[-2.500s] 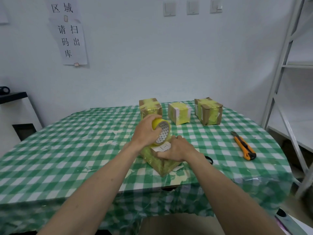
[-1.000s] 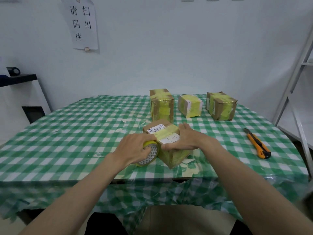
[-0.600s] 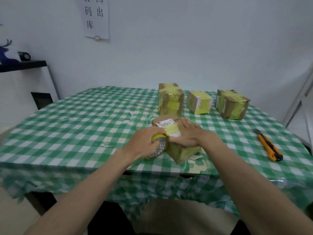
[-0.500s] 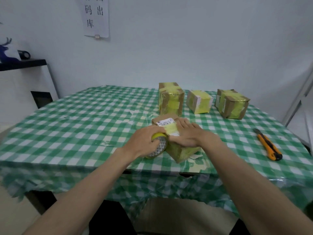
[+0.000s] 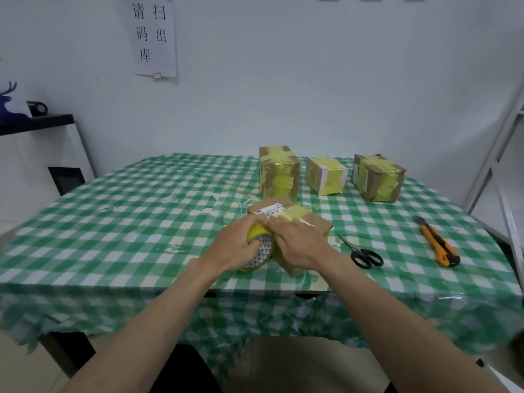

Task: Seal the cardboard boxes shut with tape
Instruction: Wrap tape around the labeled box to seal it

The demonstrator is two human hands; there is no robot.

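Gripping tape roll (image 5: 259, 246): left fingers (image 5: 249, 245) | right hand (image 5: 297, 245) flat on box (image 5: 314, 222) | near table edge (image 5: 113, 287)

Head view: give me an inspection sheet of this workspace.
Surface: table under green-and-white checked cloth, tape scraps stuck on it.
Job's things: brown cardboard box partly taped; yellow tape roll against its near-left side; three taped boxes in a row behind.
Clutter: black-handled scissors; orange utility knife.
Grippers: left hand grips the roll; right hand lies flat on the box.
Cables: nothing seen.
Surroundings: white wall with paper sign; white metal shelving at right; dark-topped cabinet at left.
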